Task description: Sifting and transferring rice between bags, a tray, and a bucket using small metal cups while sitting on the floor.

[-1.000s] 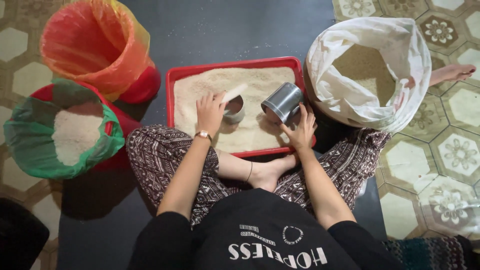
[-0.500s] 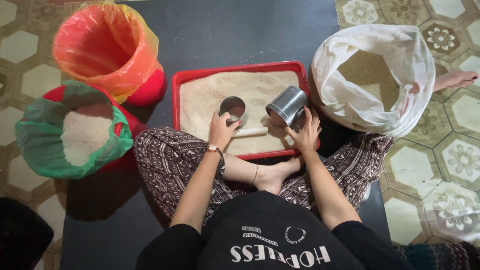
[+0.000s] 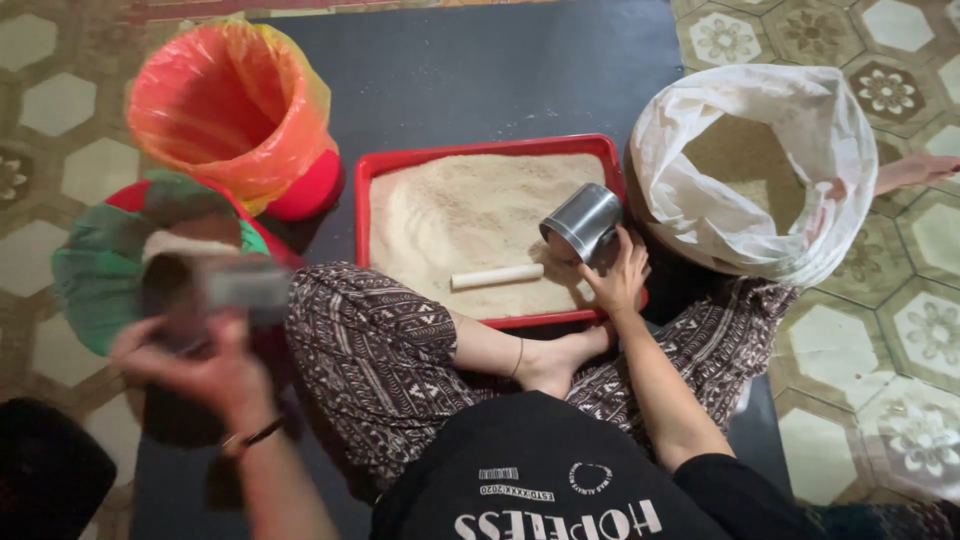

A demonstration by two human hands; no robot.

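Observation:
A red tray [image 3: 480,152] filled with pale grain lies on the floor in front of my crossed legs. A cream-coloured stick [image 3: 497,276] rests on the grain near the tray's front edge. My right hand [image 3: 618,280] grips a steel cup [image 3: 582,222], tilted on its side at the tray's right edge. My left hand [image 3: 200,375], blurred by motion, holds a second metal cup [image 3: 215,295] at the lower left. It hovers over the near side of a bucket lined with a green bag [image 3: 85,270] that holds white grain.
An orange-lined red bucket [image 3: 230,110] stands at the back left. A white sack [image 3: 750,170] of brownish grain stands open right of the tray, with a bare foot [image 3: 915,172] beyond it. A dark mat [image 3: 500,70] covers the patterned tile floor.
My left hand took the small metal cup off the grain and swung it left to the green-lined bucket. The stick stayed in the tray. My right hand has kept its cup in place.

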